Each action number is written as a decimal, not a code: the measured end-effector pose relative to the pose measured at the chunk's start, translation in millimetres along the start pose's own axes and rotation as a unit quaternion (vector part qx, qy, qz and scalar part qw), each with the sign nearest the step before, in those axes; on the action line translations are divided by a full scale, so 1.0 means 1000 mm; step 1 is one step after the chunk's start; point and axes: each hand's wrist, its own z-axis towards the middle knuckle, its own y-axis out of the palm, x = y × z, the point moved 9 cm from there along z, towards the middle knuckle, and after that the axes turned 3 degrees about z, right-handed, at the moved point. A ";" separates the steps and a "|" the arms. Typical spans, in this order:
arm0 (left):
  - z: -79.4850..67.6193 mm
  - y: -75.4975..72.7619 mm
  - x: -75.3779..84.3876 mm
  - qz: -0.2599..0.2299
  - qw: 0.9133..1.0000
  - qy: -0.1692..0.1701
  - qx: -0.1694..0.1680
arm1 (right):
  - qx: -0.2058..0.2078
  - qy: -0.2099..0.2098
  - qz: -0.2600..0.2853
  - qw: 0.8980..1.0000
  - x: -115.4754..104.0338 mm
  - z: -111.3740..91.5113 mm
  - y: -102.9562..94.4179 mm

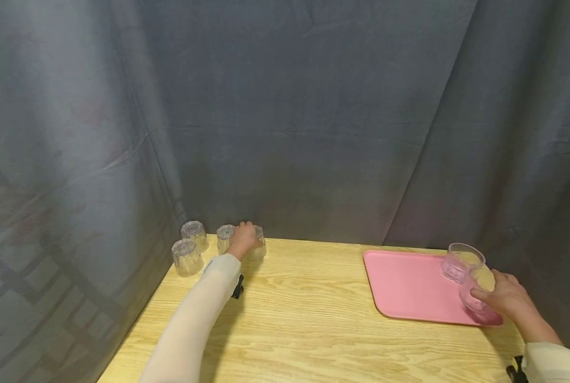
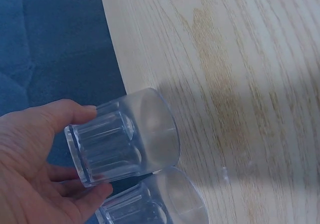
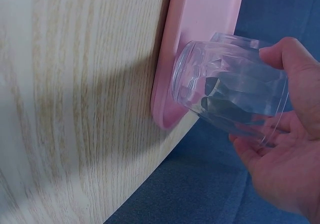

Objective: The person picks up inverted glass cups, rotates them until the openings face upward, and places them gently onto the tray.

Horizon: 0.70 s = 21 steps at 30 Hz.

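At the back left, my left hand (image 1: 244, 239) grips an upside-down clear tumbler (image 2: 125, 139) by its base, thumb on one side and fingers on the other. A second upturned tumbler (image 1: 225, 237) stands right beside it. My right hand (image 1: 507, 298) holds another clear tumbler (image 3: 230, 89) between thumb and fingers near its rim; this one is upright, over the right end of a pink tray (image 1: 409, 287). Just behind it on the tray is an upright tumbler (image 1: 457, 266), partly hidden by the held one in the right wrist view.
Two more upturned tumblers, a front one (image 1: 187, 259) and a rear one (image 1: 195, 234), stand at the table's left edge. Grey curtains (image 1: 285, 117) hang behind and beside the wooden table (image 1: 304, 324).
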 end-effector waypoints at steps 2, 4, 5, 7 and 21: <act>0.000 0.000 -0.001 0.001 1.000 -0.002 0.000 | 0.001 0.013 0.005 1.000 0.000 -0.001 0.000; 0.001 0.001 -0.001 0.006 1.000 -0.003 0.000 | 0.001 0.024 0.008 1.000 0.000 -0.001 0.001; 0.001 0.001 -0.001 0.009 1.000 -0.004 -0.001 | 0.001 0.030 0.011 0.999 0.000 -0.002 0.001; 0.002 0.002 -0.002 0.014 1.000 -0.005 -0.005 | -0.001 0.042 0.016 0.999 0.001 -0.002 0.002; 0.007 0.008 -0.004 0.011 1.000 -0.023 -0.005 | 0.001 0.031 0.021 0.999 0.000 -0.003 0.001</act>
